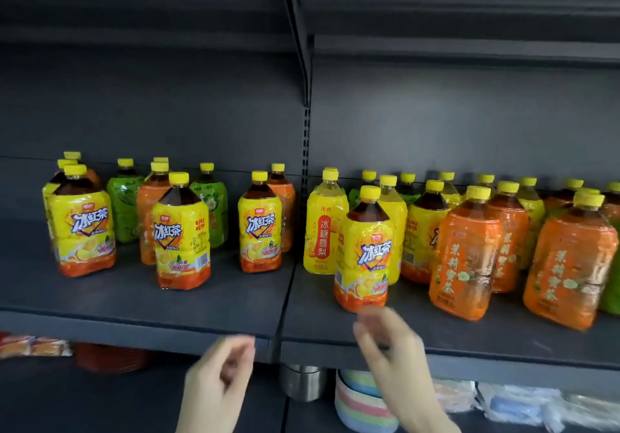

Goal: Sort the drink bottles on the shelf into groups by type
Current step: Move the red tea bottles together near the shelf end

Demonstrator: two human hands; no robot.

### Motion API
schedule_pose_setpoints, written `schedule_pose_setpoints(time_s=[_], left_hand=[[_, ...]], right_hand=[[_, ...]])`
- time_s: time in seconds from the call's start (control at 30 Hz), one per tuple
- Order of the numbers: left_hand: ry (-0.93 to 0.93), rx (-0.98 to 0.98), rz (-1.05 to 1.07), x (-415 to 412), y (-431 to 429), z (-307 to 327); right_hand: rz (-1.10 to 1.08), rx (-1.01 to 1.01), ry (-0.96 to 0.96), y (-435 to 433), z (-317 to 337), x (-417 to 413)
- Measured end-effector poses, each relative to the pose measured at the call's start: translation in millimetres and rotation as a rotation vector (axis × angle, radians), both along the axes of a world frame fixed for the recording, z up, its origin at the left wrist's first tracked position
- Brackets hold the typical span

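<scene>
Nearest iced-tea bottle (364, 258) stands upright at the front of the right shelf section, directly above the right hand (391, 348). The fingertips sit just under its base, and blur hides whether they touch it. This hand holds nothing, its fingers loosely spread. The left hand (218, 377) hangs lower and to the left, in front of the shelf's front edge, with fingers loosely curled and nothing in them. The drink bottles (260, 228) are clear plastic with squat shoulders, short necks and yellow screw caps, each wrapped in a glossy shrink label that wrinkles and reflects light. Types are mixed along the dark matte shelf (218, 295): yellow iced-tea labels over dark liquid, orange-labelled bottles (464, 258) crowded on the right, green-labelled bottles (124, 211) in the back row, and one pale yellow pear-drink bottle (325, 228) just left of the nearest bottle. The rear bottles show little beyond caps and shoulders. The rightmost bottle is cut by the frame edge. Below the shelf sit a stack of pastel bowls (362, 405), a metal cup (302, 382), a red stack (110, 357) and plastic-wrapped packets (536, 405), all partly hidden and soft.
</scene>
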State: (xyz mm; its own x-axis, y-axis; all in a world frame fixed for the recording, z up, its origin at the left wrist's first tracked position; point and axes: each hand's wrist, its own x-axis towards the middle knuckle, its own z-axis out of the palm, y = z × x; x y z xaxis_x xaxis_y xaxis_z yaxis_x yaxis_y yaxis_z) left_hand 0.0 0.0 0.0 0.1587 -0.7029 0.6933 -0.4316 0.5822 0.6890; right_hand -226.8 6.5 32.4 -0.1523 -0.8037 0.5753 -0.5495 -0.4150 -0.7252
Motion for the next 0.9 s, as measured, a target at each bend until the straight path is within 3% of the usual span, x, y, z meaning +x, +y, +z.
schedule_pose_setpoints(time_s=[0.13,0.27,0.43,0.53,0.63,0.73,0.9], left_hand=[[-0.382,-0.002,0.121,14,-69,34],[-0.802,0.294,0.083,20,-100,35],[-0.956,0.229,0.143,20,-110,29],[-0.887,0.222,0.106,21,-117,32],[-0.507,0.217,0.056,22,-135,42],[-0.317,0.09,0.19,17,-168,60],[0.002,0.38,0.004,7,-223,82]], right_hand=[[-0.307,-0.196,0.042,-45,29,11],[-0.339,-0.051,-0.101,-80,24,11],[-0.332,0.044,-0.21,-107,23,14],[-0.343,0.03,-0.204,-118,21,20],[-0.352,0.045,-0.147,-127,24,36],[-0.29,0.051,-0.136,-137,27,55],[-0.174,0.103,-0.289,-146,30,65]])
